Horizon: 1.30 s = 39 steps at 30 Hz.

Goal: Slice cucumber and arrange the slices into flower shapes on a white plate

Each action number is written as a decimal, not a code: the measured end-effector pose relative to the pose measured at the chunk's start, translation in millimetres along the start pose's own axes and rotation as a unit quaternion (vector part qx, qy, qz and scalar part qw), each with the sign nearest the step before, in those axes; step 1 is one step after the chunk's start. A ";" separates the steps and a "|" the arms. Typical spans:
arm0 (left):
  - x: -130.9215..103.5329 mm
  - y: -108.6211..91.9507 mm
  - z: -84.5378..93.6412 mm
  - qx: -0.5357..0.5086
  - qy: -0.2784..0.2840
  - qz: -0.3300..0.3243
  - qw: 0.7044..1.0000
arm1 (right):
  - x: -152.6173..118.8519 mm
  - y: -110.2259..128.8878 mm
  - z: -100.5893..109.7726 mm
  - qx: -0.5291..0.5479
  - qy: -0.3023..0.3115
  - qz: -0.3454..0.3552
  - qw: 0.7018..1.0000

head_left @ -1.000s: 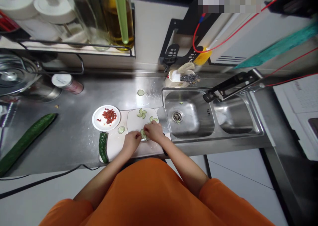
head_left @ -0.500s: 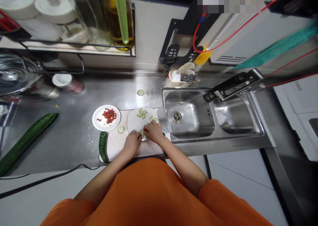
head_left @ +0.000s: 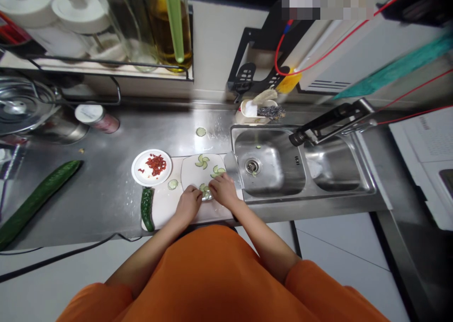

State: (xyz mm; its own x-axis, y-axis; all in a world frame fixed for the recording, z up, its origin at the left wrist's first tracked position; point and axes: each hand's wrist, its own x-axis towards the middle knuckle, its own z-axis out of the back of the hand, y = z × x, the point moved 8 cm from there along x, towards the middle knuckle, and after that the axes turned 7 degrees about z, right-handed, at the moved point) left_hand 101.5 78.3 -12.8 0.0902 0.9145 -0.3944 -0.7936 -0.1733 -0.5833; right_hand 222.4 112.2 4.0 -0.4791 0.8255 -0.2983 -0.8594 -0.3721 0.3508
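Note:
A squarish white plate (head_left: 190,170) rests on a pale cutting board (head_left: 166,213). On it lie fanned cucumber slices: one cluster (head_left: 202,161) at the back, another group (head_left: 217,171) at the right, and a third group (head_left: 204,190) at the near edge. My left hand (head_left: 190,202) is at the near-left edge of the plate, fingers bent together beside the third group. My right hand (head_left: 223,191) is just right of that group, fingers curled downward. Whatever either hand's fingertips hold is hidden. A wide knife blade (head_left: 233,169) lies at the right, partly behind my right hand.
On the board's left are a cucumber piece (head_left: 146,210) and a single slice (head_left: 172,184). A round plate (head_left: 137,173) holds small red pieces. A whole cucumber (head_left: 38,202) lies far left; another slice (head_left: 201,131) sits behind. The double sink (head_left: 272,195) and tap (head_left: 329,121) are right.
My right hand has shifted slightly right, showing more of the near cucumber slices and the right-hand group. My left hand has stayed nearly in place.

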 end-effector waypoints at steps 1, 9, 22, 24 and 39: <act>0.0 0.5 -0.3 0.002 0.001 0.001 1.000 | -2.6 0.0 -0.9 0.003 -0.001 0.003 1.000; -1.0 -1.9 -0.2 0.022 0.023 0.016 0.999 | -10.7 3.6 -8.5 0.008 0.003 0.017 1.000; -4.9 83.7 79.4 0.066 -0.149 0.136 0.977 | -21.3 -10.4 -2.5 0.036 -0.031 -0.037 0.998; -6.8 94.1 79.1 0.097 -0.141 0.165 0.971 | -22.4 -9.4 -2.9 0.035 -0.025 -0.039 0.998; -9.2 81.5 71.3 0.114 -0.185 0.173 0.961 | -26.2 -2.4 -6.0 0.040 -0.030 -0.024 0.998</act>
State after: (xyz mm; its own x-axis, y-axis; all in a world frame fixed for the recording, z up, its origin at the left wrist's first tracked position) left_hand -7.0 81.9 -6.1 -0.3892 0.8913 -0.2327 -0.8528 -0.4441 -0.2748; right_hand 235.9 89.0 5.7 -0.4235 0.8665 -0.2642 -0.8632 -0.2975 0.4078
